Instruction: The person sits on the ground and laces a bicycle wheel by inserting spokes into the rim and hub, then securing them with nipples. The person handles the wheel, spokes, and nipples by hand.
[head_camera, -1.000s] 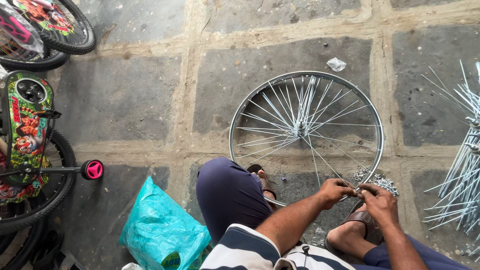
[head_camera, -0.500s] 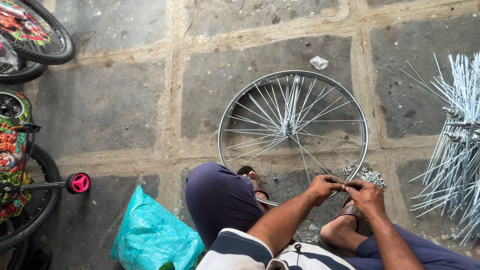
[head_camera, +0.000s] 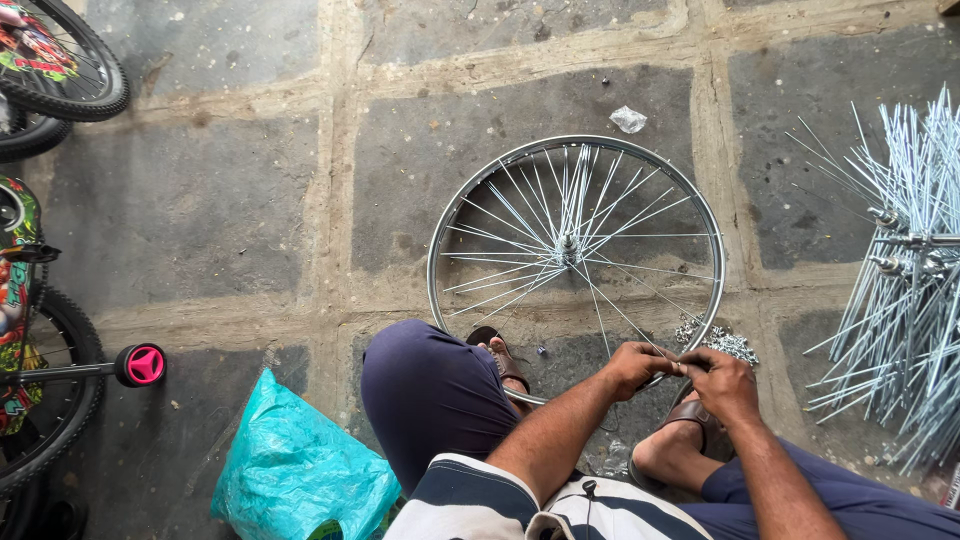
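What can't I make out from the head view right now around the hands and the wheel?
- Whatever the left hand and right hand pinch at the wheel rim: covered by the fingers, too small.
- Near part of the rim: hidden behind both hands and a knee.
- Small metal bits beside the rim: too small to identify.
- Spoke bundles: cut off by the right edge.
- Bicycles: cut off by the left edge.
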